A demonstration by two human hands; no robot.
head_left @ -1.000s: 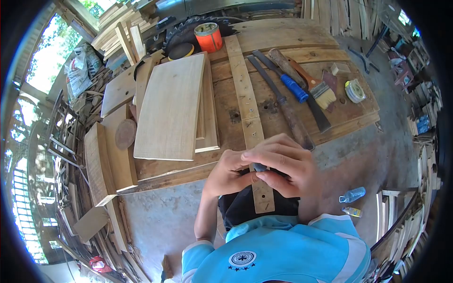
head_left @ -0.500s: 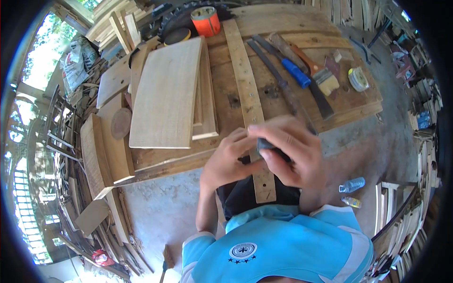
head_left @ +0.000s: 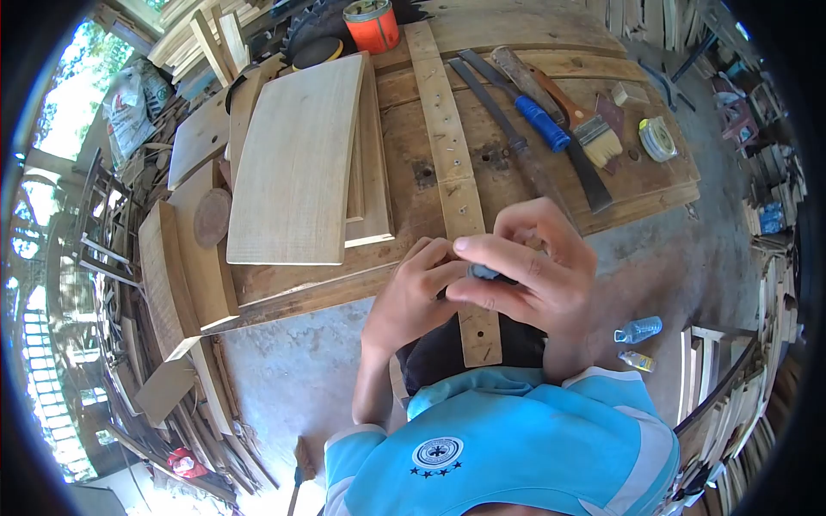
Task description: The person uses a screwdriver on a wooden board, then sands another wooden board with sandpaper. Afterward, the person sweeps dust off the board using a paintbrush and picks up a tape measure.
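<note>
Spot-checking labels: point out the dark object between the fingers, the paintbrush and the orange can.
Dark object (head_left: pixel 484 273): head view, exposed part between the fingers.
Paintbrush (head_left: pixel 602 149): head view, bristles.
Orange can (head_left: pixel 373 33): head view, side wall.

Woodworking shop: saw blade, workbench, stacked planks.

Boards left on bench, tin behind, brush right — strip between

Workbench beneath boards and tools
</note>
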